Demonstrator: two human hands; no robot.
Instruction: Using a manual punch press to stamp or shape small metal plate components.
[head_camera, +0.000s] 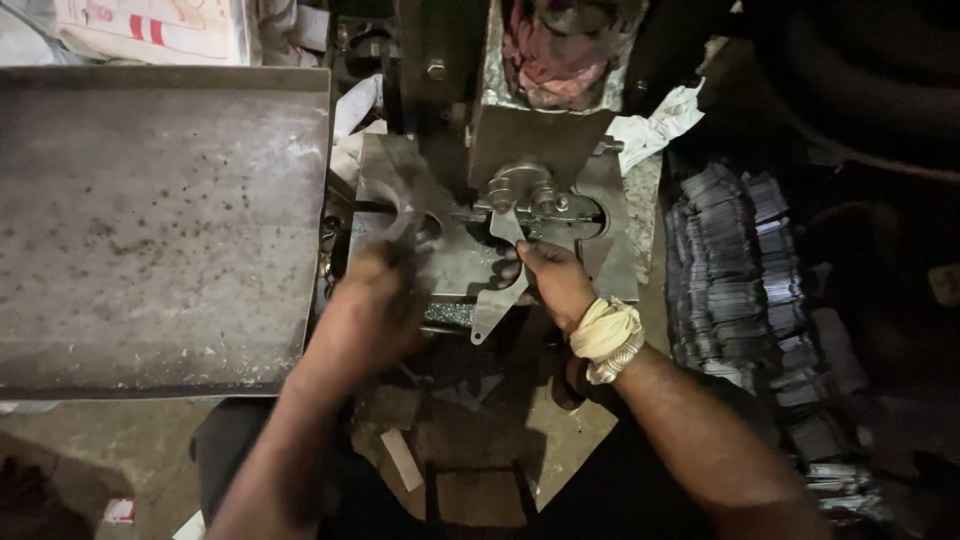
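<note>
While the head camera looks down on a dim workspace, both hands work at the flat grey steel bed of a press machine (455, 265) in the centre of the frame. The left hand (375, 300), blurred, is closed around the lower edge of a thin, curved-cut grey sheet-metal piece (400, 185) that tilts up toward the upper centre; its fingers cannot be told apart, though it seems to grip rather than merely touch. The right hand (550, 280) pinches a narrow, flat, angled grey metal blank (500, 300), whose upper end lies at the round silver tooling (525, 188) of the press and whose lower end hangs past the front edge of the bed. A cream cloth band (605, 335) wraps the right wrist. To the left of the frame a large, worn, speckled grey metal tray (150, 220) fills the area beside the left forearm. On the right side, dense rows of small stacked grey metal pieces (735, 270) run from mid-frame to the lower right. A crumpled pink rag (560, 50) sits on top of the machine at the upper centre, and white rags (650, 120) lie just right of it.
</note>
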